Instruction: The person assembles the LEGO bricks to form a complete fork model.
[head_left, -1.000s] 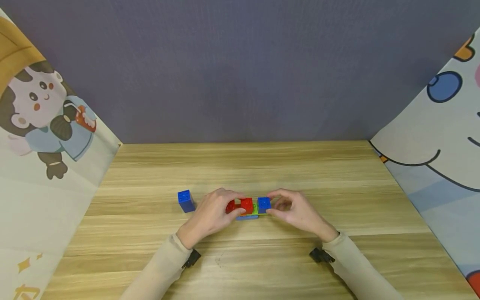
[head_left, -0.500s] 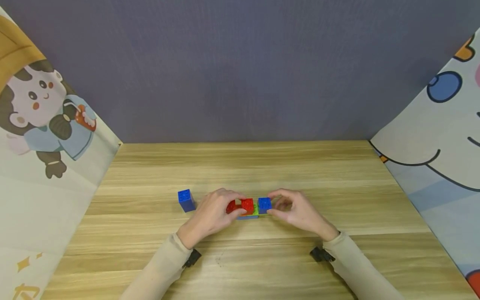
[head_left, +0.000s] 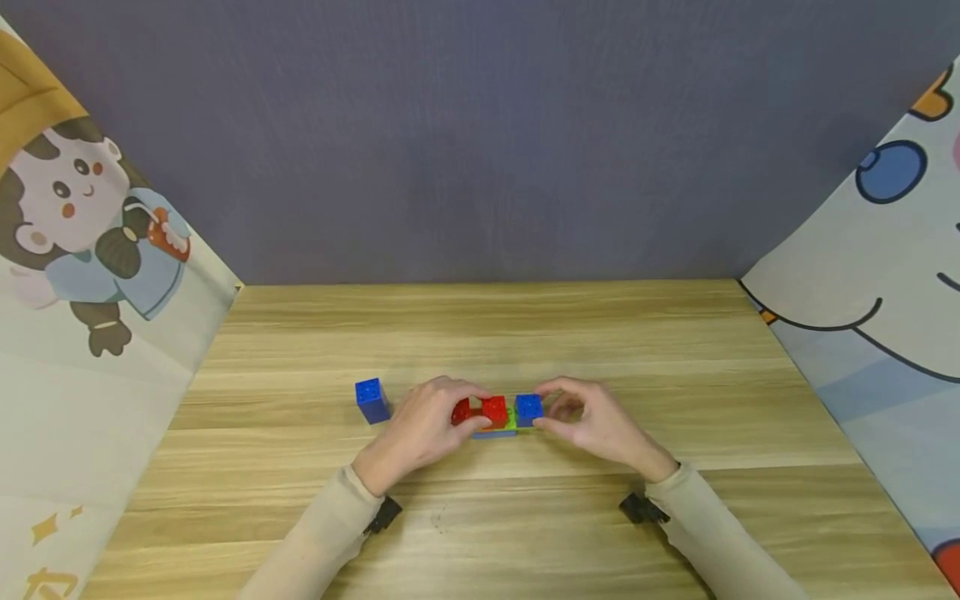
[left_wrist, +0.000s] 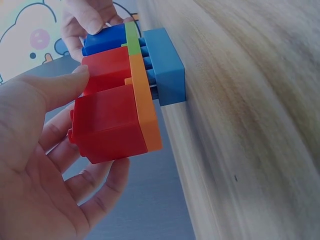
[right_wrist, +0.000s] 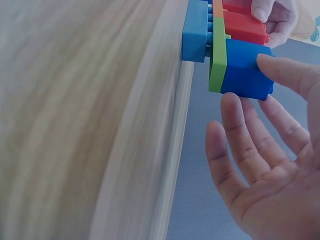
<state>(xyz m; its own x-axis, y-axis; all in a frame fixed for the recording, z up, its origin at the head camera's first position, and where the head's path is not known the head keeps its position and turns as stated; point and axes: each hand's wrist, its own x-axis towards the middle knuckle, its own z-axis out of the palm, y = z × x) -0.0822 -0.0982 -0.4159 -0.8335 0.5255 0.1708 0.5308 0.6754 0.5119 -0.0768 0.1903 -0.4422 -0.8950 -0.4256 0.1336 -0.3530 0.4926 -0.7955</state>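
In the head view a low block build stands at mid-table. A light blue brick [left_wrist: 168, 67] is its base. Over it lie an orange plate [left_wrist: 144, 102] and a green plate [right_wrist: 218, 57], with the base's studs showing in a gap. On the orange plate sit an outer red brick [left_wrist: 107, 125] and an inner red brick [head_left: 493, 412]; at the green plate's end sits a blue brick [head_left: 528, 409]. My left hand [head_left: 420, 427] pinches the inner red brick between thumb and fingers. Opposite, my right hand [head_left: 596, 423] pinches the blue brick.
A taller blue block [head_left: 372, 402] stands upright on the wooden table [head_left: 480, 333], left of my left hand. A dark grey panel [head_left: 480, 150] rises behind the table. Side walls with cartoon prints flank it.
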